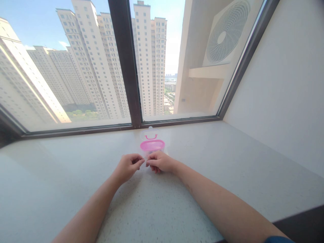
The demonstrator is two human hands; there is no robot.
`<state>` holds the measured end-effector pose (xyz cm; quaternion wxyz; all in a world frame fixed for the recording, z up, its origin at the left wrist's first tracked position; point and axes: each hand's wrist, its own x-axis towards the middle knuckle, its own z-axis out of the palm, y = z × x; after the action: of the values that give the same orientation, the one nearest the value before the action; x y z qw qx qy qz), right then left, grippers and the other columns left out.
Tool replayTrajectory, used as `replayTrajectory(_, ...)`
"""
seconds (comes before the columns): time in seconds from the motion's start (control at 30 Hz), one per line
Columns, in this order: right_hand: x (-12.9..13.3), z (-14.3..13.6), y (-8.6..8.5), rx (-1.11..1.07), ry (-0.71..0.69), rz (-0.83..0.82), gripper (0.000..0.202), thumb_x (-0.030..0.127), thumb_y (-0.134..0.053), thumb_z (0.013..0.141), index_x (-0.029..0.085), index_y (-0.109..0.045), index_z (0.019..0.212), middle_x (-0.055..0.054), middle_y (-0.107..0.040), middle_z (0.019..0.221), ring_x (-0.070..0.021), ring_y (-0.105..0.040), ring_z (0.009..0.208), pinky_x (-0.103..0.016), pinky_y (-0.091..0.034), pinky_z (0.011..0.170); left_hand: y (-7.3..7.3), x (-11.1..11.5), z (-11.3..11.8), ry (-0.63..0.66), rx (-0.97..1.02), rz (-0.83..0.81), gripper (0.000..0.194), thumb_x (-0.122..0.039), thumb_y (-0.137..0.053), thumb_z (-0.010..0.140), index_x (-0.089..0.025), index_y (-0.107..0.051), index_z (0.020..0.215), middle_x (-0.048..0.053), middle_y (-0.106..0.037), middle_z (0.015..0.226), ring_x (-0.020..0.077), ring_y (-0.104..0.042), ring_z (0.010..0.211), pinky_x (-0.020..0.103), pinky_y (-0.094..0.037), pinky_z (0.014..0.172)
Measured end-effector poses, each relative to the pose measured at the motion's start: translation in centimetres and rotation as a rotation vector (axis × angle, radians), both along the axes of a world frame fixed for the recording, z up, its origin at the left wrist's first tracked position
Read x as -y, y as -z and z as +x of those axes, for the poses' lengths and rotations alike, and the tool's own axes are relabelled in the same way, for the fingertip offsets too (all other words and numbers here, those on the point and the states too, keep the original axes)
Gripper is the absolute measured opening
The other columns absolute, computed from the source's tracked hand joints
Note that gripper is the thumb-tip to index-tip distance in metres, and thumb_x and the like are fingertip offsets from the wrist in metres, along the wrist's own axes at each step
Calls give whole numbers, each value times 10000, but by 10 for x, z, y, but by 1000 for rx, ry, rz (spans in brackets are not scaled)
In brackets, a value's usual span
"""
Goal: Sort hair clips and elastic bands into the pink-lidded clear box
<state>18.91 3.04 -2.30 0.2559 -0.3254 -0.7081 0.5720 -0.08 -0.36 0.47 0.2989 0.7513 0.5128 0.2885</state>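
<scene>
My left hand and my right hand are close together above the pale speckled sill, thumbs and fingertips pinched toward each other. Whatever sits between the fingertips is too small to make out. Just beyond them stands a small clear plastic box with a pink rim. Its transparent lid, fitted with a pink handle, is flipped up at the back. The right hand hides part of the box's front, and what lies inside cannot be made out.
The speckled white windowsill spreads around both arms. Behind the box runs a dark window frame with glass panes, tall buildings showing outside. A white wall bounds the right side, and a dark edge shows at the lower right.
</scene>
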Motion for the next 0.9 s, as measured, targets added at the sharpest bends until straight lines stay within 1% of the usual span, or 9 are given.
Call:
replayTrajectory(0.2, 1, 0, -2, 17, 7, -6, 123, 186, -512, 800, 124, -596, 736, 24, -528, 530, -70, -506, 398, -163, -377, 375, 2, -1, 0, 5, -5, 3, 279, -371, -519, 816, -145, -666, 746, -6, -577, 557, 99, -464, 469, 197, -351, 466)
replayTrajectory(0.9, 0, 0, -2, 23, 3, 3, 121, 187, -511, 793, 122, -600, 743, 20, -533, 538, -71, -512, 403, -161, -373, 375, -4, 2, 2, -12, 13, -26, 294, -392, -517, 802, -147, -670, 747, -7, -577, 550, 103, -465, 454, 204, -361, 462)
